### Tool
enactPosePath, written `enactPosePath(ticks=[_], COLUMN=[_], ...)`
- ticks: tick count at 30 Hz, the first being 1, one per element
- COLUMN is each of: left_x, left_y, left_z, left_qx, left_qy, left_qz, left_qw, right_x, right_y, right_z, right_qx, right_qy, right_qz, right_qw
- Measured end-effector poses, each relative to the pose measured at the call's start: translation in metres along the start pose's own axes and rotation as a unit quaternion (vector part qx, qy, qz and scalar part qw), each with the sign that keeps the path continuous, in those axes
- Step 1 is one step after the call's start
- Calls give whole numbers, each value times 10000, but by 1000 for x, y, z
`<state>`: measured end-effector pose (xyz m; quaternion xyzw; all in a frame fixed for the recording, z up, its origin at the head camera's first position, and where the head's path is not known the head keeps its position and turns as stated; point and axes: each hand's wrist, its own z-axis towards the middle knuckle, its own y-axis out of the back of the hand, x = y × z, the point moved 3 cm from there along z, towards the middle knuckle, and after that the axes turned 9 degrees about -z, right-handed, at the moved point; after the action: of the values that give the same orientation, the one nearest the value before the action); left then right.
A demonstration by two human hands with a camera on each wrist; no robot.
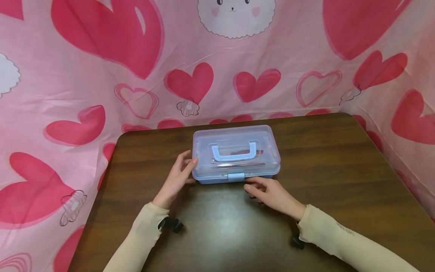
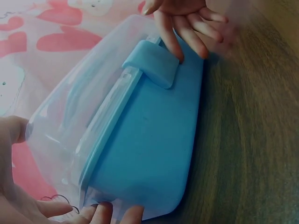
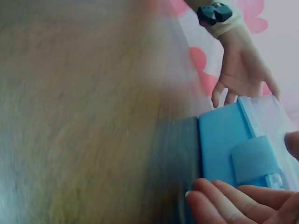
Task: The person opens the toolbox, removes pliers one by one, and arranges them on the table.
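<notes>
On the left hand (image 1: pixel 176 175), the fingers lie loosely parted at the box's left end, thumb against the lid's edge; they steady more than they squeeze. On the right hand (image 1: pixel 273 193), the fingers are relaxed and grasp nothing, their tips at the box's front wall, beside the latch (image 1: pixel 236 177); whether they touch the latch I cannot tell.

The box (image 2: pixel 145 135) sits flat and closed on the surface (image 1: pixel 217 230), between the two hands. It looks like thin, stiff plastic: probably light, fairly smooth, and apt to slide if pushed from one side. The clear lid (image 1: pixel 231 136) would likely flex or crack sooner than the blue base, so I'd hold the base at both ends, or lift by the handle (image 1: pixel 234 158) on top with the latch fastened. Loose contents would probably rattle and shift.

Only the head view shows the handle and, through the lid, a few slender items (image 1: pixel 242 164) inside the box. The left wrist view alone gives the base's whole front wall and the latch's overhang; the right wrist view shows the left palm facing the box's end.
</notes>
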<state>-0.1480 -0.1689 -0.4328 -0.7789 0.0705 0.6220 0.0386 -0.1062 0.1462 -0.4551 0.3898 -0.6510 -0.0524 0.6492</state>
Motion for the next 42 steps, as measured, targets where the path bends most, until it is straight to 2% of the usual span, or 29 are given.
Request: enactPosePath(ticks=[3, 6, 10, 16, 21, 28, 36, 42], left_x=[0, 0, 0, -1, -2, -5, -11, -14], left_y=[0, 0, 0, 1, 1, 3, 5, 5], left_z=[0, 0, 0, 1, 1, 2, 4, 5], left_qx=[23, 40, 27, 46, 100, 139, 269, 299], left_qy=[24, 27, 50, 68, 112, 169, 171, 209], left_qz=[4, 4, -35, -16, 35, 97, 432, 355], left_qw=[10000, 10000, 10000, 10000, 9999, 9997, 9986, 9987], right_x=[-1, -1, -1, 2, 5, 7, 5, 2], right_y=[-3, -6, -11, -15, -17, -21, -24, -28], right_z=[3, 6, 9, 12, 13, 15, 16, 18], right_qx=[219, 285, 474, 931, 1173, 1290, 1048, 729], right_qy=[-365, -538, -771, -1184, -1433, -1557, -1807, -2089], right_qz=[518, 830, 1429, 2426, 2990, 3336, 3387, 3384], right_qw=[9977, 9947, 9856, 9584, 9361, 9208, 9174, 9146])
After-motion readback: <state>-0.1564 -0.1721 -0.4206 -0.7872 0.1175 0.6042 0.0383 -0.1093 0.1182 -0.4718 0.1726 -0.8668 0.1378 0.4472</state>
